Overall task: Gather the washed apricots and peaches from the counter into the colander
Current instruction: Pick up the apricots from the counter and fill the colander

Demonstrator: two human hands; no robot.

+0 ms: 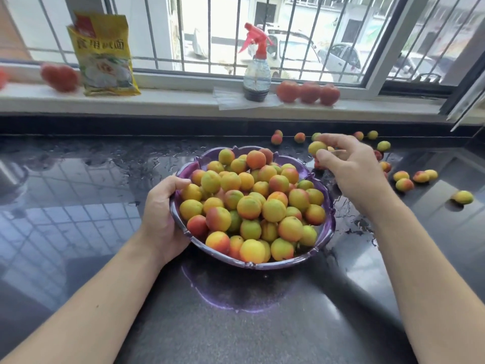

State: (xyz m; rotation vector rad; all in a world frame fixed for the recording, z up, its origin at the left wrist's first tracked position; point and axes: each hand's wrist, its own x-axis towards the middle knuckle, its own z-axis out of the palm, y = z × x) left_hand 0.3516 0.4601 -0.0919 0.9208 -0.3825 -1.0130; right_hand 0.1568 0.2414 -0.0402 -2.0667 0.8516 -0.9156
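Head view, one entry per item.

Table [78,206]: dark, glossy, wet in patches around the bowl and toward the far edge.

Colander [331,227]: purple, scalloped rim, standing near the middle of the table, heaped well above the rim with yellow, orange and red-blushed fruit [252,203].

My left hand [162,214]: gripping the colander's left rim, thumb hooked over the edge and touching the fruit inside, fingers curled under the outer wall.

My right hand [349,166]: raised just past the colander's far right rim, fingers curled, pinching one yellow apricot [316,147] at the fingertips. A thin pale stick shows at the fingers; I cannot tell what it is.

Loose fruit [404,183]: scattered on the table to the right of the colander, out toward the right edge, and in a row along the far edge behind my right hand. One piece [464,197] lies alone nearest the right edge. Some pieces are partly hidden behind my right hand.

Windowsill [168,101], beyond the table's far edge:
- yellow printed bag [105,53], upright, left of centre;
- spray bottle [256,72] with a red trigger head, standing on a clear sheet;
- three tomatoes [308,92] in a row just right of the bottle;
- further tomatoes [60,77] left of the bag, blurred.

Window: barred, with parked cars outside.
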